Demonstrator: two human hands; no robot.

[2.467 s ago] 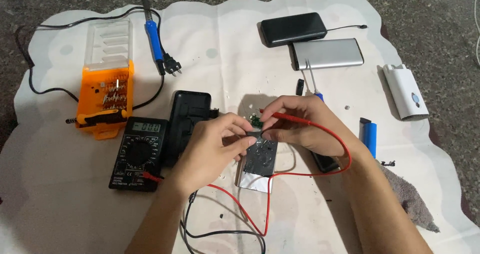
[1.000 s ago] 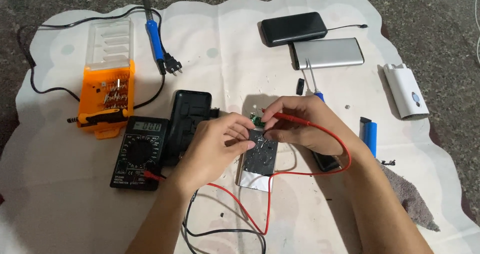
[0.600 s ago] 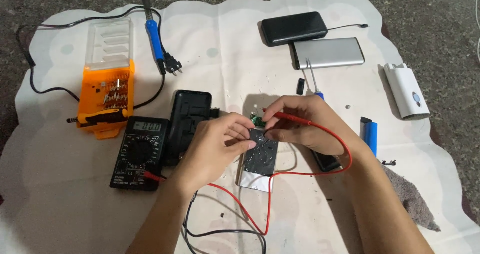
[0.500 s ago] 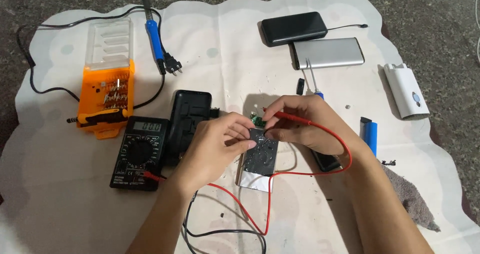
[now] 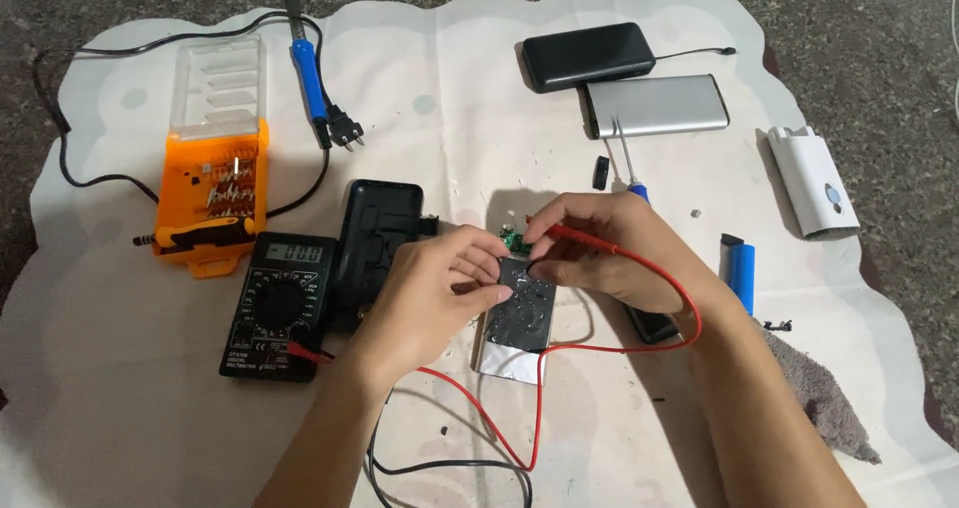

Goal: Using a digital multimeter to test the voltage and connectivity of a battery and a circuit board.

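Sheet (image 5: 450,98): white, creased, paper-like or thin plastic. Power bank (image 5: 657,105): brushed silver metal; second bank (image 5: 587,56): matt black plastic. Battery pack (image 5: 519,318): dark, glossy, foil edge. Bit case (image 5: 207,198): orange plastic, clear lid. Floor (image 5: 869,28): rough, speckled

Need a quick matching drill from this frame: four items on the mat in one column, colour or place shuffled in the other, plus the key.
Things:
1. soldering iron
2. bit case
3. multimeter
4. probe

Colour or place:
A. orange, clear lid open, on the left
B. red, held in the right hand, tip near the small green board
C. blue handle, at the top beside its plug
D. black, with a dial, just beside the left hand

Pairs: 1-C, 2-A, 3-D, 4-B
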